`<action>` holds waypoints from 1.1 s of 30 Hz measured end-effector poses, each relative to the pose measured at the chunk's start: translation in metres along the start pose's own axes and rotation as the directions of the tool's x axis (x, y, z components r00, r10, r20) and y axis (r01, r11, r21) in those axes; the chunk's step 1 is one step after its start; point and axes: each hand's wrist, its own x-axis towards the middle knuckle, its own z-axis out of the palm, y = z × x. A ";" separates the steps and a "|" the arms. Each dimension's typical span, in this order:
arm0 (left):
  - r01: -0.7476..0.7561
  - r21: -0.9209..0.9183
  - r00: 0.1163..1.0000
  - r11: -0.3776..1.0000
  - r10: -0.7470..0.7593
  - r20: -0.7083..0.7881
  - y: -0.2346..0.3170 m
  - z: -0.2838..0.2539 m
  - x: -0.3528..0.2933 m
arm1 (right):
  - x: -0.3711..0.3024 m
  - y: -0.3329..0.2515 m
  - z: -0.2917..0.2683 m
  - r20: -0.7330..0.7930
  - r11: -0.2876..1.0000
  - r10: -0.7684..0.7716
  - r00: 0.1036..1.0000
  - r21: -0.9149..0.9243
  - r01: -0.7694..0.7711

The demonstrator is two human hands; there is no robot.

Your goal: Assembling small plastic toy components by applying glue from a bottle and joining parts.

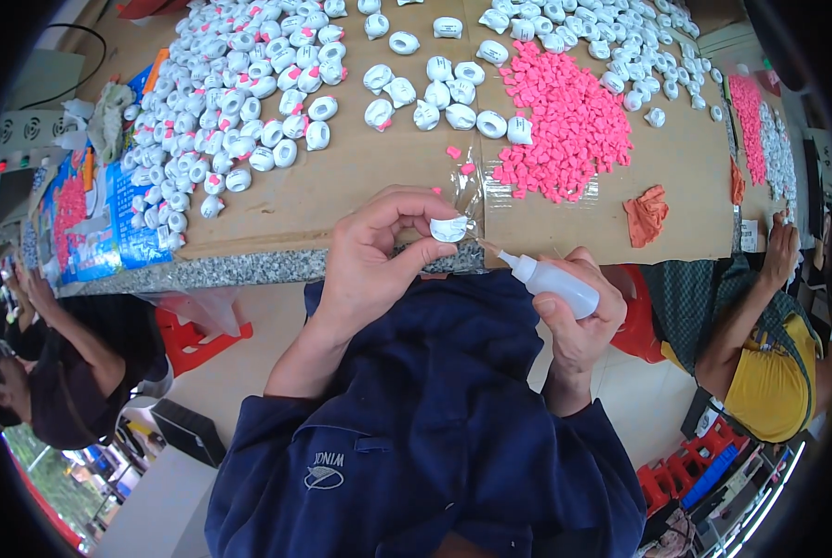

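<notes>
In my left hand (368,260), a small white rounded plastic piece (448,230) is pinched between thumb and fingers over the table's near edge. My right hand (581,325) is wrapped round a small translucent squeeze bottle (565,288) with a thin nozzle. The nozzle points left, its tip at or very close to the right side of the white piece; whether they touch I cannot tell. Just beyond my hands lie a few loose pink bits (467,169) and a large heap of small pink pieces (565,126).
White pieces (221,102), some with pink parts attached, crowd the cardboard (332,191) at left; more white pieces (620,37) lie far right. A crumpled orange cloth (646,216) rests at right. People work on the left (72,363) and right (760,363).
</notes>
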 end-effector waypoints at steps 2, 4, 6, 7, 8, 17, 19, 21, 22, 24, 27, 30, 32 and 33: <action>0.002 0.027 1.000 1.000 -0.002 0.000 0.000 0.001 -0.001 | 0.000 0.000 0.000 0.002 1.000 0.014 1.000 -0.004 -0.014; 0.004 0.055 1.000 0.998 -0.004 0.000 0.000 0.002 -0.001 | 0.000 0.000 0.001 0.001 1.000 0.009 1.000 -0.011 -0.008; -0.015 0.085 1.000 0.996 0.015 -0.005 0.001 0.004 -0.001 | 0.001 0.001 0.001 0.008 1.000 0.004 1.000 -0.013 -0.004; -0.015 0.085 1.000 0.996 0.015 -0.005 0.001 0.004 -0.001 | 0.002 0.001 0.002 0.015 1.000 0.000 1.000 -0.015 0.000; -0.022 0.093 1.000 0.995 0.022 -0.002 0.001 0.004 -0.001 | 0.002 0.001 0.001 0.015 1.000 0.000 1.000 -0.015 0.000; -0.041 0.088 0.999 0.995 0.043 -0.015 -0.002 0.003 0.000 | 0.002 -0.001 -0.001 0.003 1.000 0.021 1.000 -0.023 -0.021; -0.040 0.090 0.999 0.995 0.042 -0.021 -0.001 0.003 -0.001 | 0.002 -0.002 -0.001 0.006 0.999 0.035 0.999 -0.031 -0.034; -0.028 0.073 0.999 0.997 0.031 -0.035 0.000 0.003 -0.001 | 0.001 0.000 -0.001 -0.001 1.000 0.023 1.000 -0.022 -0.023; -0.029 0.071 0.999 0.997 0.031 -0.033 -0.001 0.003 -0.001 | 0.001 0.001 -0.001 -0.008 1.000 0.012 1.000 -0.015 -0.012; -0.034 0.040 0.999 0.999 0.035 -0.028 0.000 0.004 -0.001 | -0.001 0.004 -0.005 -0.012 0.999 0.032 0.999 0.034 -0.032; 0.004 -0.025 0.999 1.000 -0.005 -0.038 0.001 0.004 -0.002 | 0.001 0.002 -0.003 -0.070 0.982 0.099 0.993 0.170 -0.086; -0.007 -0.077 1.000 0.997 0.006 -0.024 0.001 0.004 -0.004 | -0.004 0.012 -0.012 -0.067 0.964 0.181 0.981 0.211 -0.163; 0.020 -0.138 0.999 0.990 -0.024 -0.027 0.001 0.005 -0.007 | 0.005 0.013 -0.003 -0.101 0.975 0.152 0.983 0.179 -0.133; 0.045 -0.192 0.998 0.980 -0.054 -0.039 0.001 0.006 -0.008 | 0.011 0.018 0.000 -0.085 0.990 0.033 0.996 0.138 -0.021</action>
